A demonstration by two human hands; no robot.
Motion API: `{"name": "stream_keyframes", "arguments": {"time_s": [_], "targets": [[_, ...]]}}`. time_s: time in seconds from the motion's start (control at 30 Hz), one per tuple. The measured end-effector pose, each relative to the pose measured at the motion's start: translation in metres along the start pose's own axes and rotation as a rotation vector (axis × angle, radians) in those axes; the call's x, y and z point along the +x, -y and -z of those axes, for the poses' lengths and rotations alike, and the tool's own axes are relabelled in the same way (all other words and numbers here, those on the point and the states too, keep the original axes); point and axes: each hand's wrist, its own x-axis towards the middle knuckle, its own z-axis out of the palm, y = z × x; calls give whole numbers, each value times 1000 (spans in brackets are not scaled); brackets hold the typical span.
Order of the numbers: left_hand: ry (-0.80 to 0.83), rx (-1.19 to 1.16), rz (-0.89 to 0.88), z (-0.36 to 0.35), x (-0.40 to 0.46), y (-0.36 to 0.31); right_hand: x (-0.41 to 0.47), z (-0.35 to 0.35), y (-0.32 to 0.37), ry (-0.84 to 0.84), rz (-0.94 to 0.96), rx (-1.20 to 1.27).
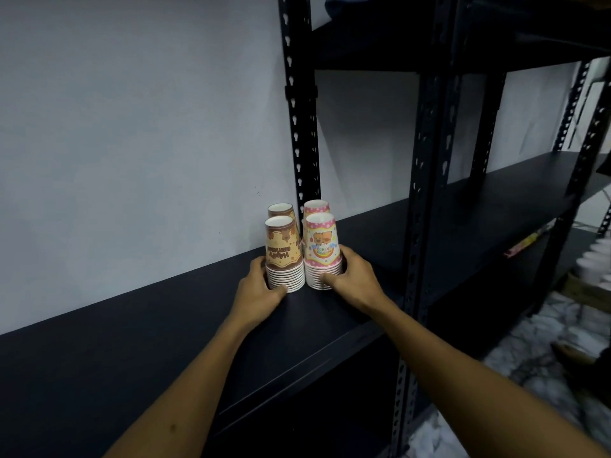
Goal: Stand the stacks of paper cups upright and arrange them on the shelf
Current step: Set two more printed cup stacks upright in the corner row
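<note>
Several stacks of paper cups stand rim-down on the black shelf (139,332), close to the wall. At the front left is a brown and yellow stack (284,249); my left hand (261,289) grips its base, thumb in front. Beside it stands a pink stack (321,249), and my right hand (352,272) is curled round its lower rims. Behind them stand a second brown stack (281,209) and a second pink stack (316,206), mostly hidden by the front ones.
A black perforated upright (299,104) rises just behind the cups and another upright (426,193) stands to the right. The shelf continues rightward (515,186). White stacked items (595,259) and a cardboard box (585,289) sit low at the far right.
</note>
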Motion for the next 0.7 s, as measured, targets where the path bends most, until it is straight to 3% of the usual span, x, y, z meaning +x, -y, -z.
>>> {"name": "stream_keyframes", "arguments": {"time_s": [0.7], "targets": [[0, 131, -19, -3, 0, 0, 0, 0, -5, -17, -30, -15]]}}
